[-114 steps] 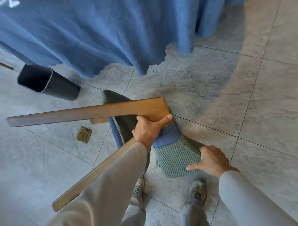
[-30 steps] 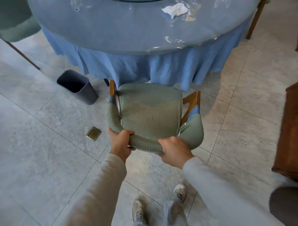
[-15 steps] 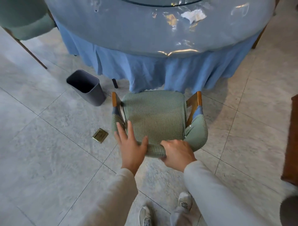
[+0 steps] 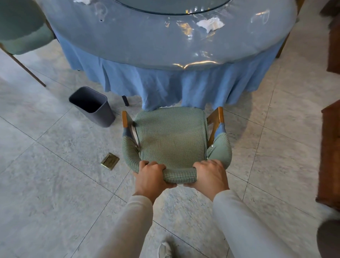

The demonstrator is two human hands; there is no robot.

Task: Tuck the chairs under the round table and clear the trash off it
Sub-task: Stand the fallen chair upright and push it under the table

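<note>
A green-covered wooden chair (image 4: 171, 134) stands upright, facing the round table (image 4: 147, 40), its seat front at the hem of the blue tablecloth (image 4: 184, 88). My left hand (image 4: 150, 176) and my right hand (image 4: 211, 175) both grip the padded top of the chair's backrest, side by side. A crumpled white tissue (image 4: 210, 24) lies on the table's clear cover at the right. Another white scrap (image 4: 81, 1) shows at the top edge.
A dark grey bin (image 4: 92, 106) stands on the tiled floor left of the chair. A brass floor plate (image 4: 110, 161) lies near it. A second green chair (image 4: 22, 33) is at the far left. Dark wooden furniture (image 4: 331, 156) lines the right edge.
The chair was lying tipped on the floor and now stands upright at the table. My left hand, open half a second ago, has closed round the backrest again.
</note>
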